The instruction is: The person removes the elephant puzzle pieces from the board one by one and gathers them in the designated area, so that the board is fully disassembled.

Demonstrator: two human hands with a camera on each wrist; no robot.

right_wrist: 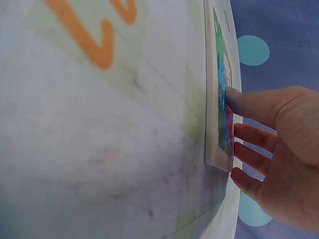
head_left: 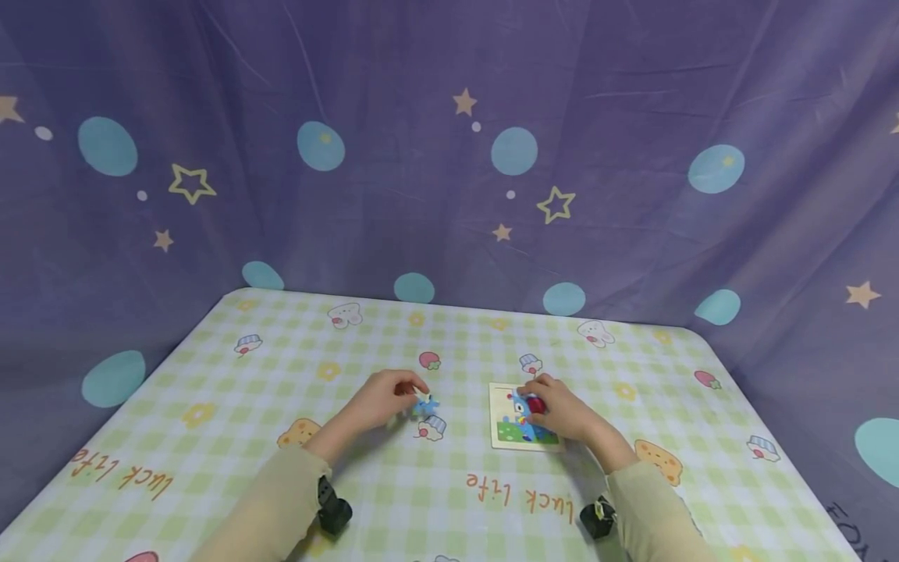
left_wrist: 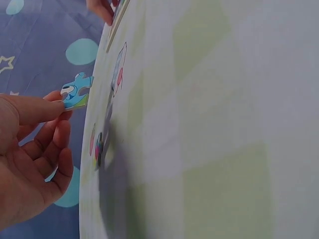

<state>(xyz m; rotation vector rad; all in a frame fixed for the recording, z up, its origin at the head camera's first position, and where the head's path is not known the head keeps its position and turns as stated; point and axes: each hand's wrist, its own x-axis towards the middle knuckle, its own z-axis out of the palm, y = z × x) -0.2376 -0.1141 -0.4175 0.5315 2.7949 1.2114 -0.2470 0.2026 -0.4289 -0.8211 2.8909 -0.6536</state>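
starting on the left: left hand (head_left: 382,396), pinching piece (left_wrist: 76,93) between thumb and forefinger, other fingers loosely bent. holding it up off the cloth (head_left: 379,499), left of the board (head_left: 504,402) and apart from it. looks like mid-puzzle, probably at the piece-in-hand, not-placed-yet step. for the next move, would guess: bring it across to the right, turn to line up the knobs with a gap, press flat.

thin, flat little piece, knobbly jigsaw outline, blue and white print with some green, pale cut edge, maybe wood or thick card. below it, something small and colourful (left_wrist: 97,149), too blurred to call.

moving right: smooth-looking cloth, green and white checks, cute prints. then the board: flat, four-sided, cream rim with a woody look, bright blue, red and green picture (head_left: 510,431). can't make out a gap, partly covered by fingers.

far right: right hand (head_left: 565,412), resting on the board, thumb on the picture, fingers reaching to the edge, not clenched. maybe steadying, maybe pressing; can't tell which.
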